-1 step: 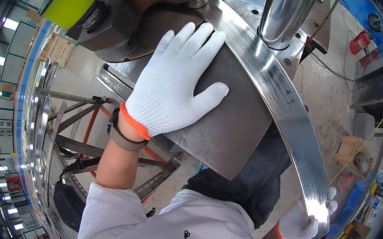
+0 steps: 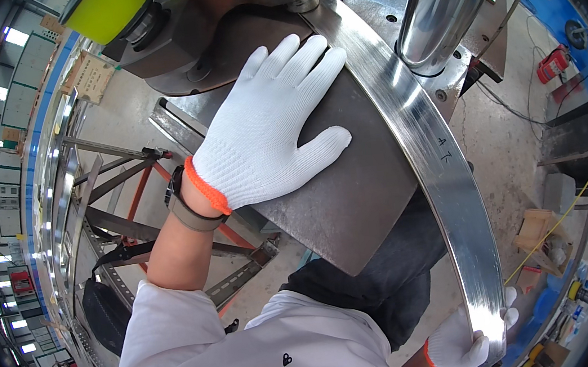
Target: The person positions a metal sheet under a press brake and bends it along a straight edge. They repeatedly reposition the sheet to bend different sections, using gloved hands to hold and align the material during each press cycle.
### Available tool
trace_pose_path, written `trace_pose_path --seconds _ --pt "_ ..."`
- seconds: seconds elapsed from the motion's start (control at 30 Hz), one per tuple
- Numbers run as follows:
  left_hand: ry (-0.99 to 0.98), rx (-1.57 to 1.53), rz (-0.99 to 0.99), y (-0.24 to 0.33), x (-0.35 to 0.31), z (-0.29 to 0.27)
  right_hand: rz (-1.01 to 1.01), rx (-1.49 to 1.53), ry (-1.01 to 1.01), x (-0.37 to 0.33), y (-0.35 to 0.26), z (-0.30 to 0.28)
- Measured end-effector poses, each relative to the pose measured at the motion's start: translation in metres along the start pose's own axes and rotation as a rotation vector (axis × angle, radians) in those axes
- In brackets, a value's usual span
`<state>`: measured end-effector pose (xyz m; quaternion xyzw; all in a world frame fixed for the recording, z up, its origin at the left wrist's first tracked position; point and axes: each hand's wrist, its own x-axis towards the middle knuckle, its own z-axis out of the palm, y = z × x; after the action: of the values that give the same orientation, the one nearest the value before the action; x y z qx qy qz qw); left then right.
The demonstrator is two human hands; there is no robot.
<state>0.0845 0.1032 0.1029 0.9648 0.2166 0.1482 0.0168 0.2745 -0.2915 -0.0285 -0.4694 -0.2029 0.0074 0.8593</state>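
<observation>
Strip (image 2: 437,167) of shiny curved metal lies along the dark plate's (image 2: 354,198) edge, left hand (image 2: 266,129) flat with fingers spread beside it, right hand (image 2: 471,337) gripping its near end; feeding onward likely needs steady guidance.

Hands on plate and ring at the machine

The left hand (image 2: 266,129) lay flat on the metal plate (image 2: 354,198), its fingertips touching the curved metal ring (image 2: 436,160) that ran along the plate's right edge. The right hand (image 2: 464,342) gripped the ring's near end. Behind the plate stood the machine base (image 2: 219,32); a polished column (image 2: 443,0) rose right of the ring. A steel frame (image 2: 122,203) stood left, below the plate.
</observation>
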Motion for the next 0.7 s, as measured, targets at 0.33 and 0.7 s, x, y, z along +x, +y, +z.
trace_pose_path --seconds 0.33,0.7 --pt "0.009 -0.003 0.0 0.0 -0.001 0.002 0.192 0.218 -0.109 0.001 -0.014 -0.02" --pt "-0.013 -0.014 0.003 0.001 0.002 -0.002 0.176 0.184 -0.087 -0.002 -0.01 -0.039"
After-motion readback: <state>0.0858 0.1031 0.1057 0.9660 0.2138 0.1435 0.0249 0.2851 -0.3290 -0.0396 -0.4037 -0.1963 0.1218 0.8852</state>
